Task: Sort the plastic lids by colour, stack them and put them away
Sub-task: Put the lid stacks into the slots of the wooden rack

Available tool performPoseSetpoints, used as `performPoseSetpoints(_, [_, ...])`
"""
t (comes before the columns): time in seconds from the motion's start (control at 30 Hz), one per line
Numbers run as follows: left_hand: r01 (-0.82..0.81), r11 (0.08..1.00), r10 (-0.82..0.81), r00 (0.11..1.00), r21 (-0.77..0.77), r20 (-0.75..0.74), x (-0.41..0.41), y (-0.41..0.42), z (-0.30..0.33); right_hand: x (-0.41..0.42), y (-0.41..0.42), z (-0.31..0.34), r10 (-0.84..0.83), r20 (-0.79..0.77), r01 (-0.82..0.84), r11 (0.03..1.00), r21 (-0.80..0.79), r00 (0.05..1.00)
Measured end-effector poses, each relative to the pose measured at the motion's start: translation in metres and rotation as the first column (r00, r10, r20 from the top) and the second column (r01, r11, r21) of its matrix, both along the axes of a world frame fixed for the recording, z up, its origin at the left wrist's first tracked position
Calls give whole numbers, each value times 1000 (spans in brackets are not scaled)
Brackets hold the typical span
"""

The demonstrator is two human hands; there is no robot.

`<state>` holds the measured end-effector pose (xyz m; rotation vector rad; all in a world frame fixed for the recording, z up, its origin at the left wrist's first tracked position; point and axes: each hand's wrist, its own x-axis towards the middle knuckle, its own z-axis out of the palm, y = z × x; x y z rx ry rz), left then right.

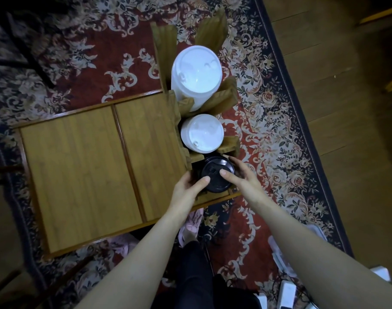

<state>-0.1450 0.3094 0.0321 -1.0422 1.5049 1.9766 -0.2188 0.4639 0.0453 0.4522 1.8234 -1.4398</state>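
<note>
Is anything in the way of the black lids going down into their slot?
Nothing visible blocks them. The black lids already sit in the nearest slot of the wooden holder, with the left hand and right hand gripping them from both sides. The slot's inside is hidden underneath.

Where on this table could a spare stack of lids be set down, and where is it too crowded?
Free: the two bare panels of the wooden table, left of the holder and split by a centre strip. Crowded: the holder's slots along the right edge, with two white lid stacks and the black lids gripped by the left hand and right hand.
</note>
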Motion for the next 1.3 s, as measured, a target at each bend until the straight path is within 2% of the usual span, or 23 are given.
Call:
performPoseSetpoints(0.23, [-29,1000,29,999,-9,20,1,3,1,2,2,5,49,-8,-49,998,39,999])
performPoseSetpoints(0.47, [21,997,-18,999,-69,40,-3,0,12,4,2,15,62,-17,-61,996,60,998])
performPoseSetpoints(0.6, [30,992,-25,999,-126,40,4,-7,25,10,-1,27,35,-97,-24,993,115,995])
performPoseSetpoints(0.73, [62,973,-70,997,-222,-27,12,-23,41,21,-10,58,25,-259,13,990,143,966])
performPoseSetpoints(0.9, [-35,956,-21,982,-292,-186,22,-64,68,31,-33,102,86,-346,-42,990,132,934])
performPoseSetpoints(1.1, [-175,924,78,956,-339,-282,45,-143,100,37,-112,138,254,-352,-227,967,114,901])
performPoseSetpoints(1.3, [-316,813,168,931,-488,-323,122,-260,134,73,-253,162,448,-367,-466,884,42,815])
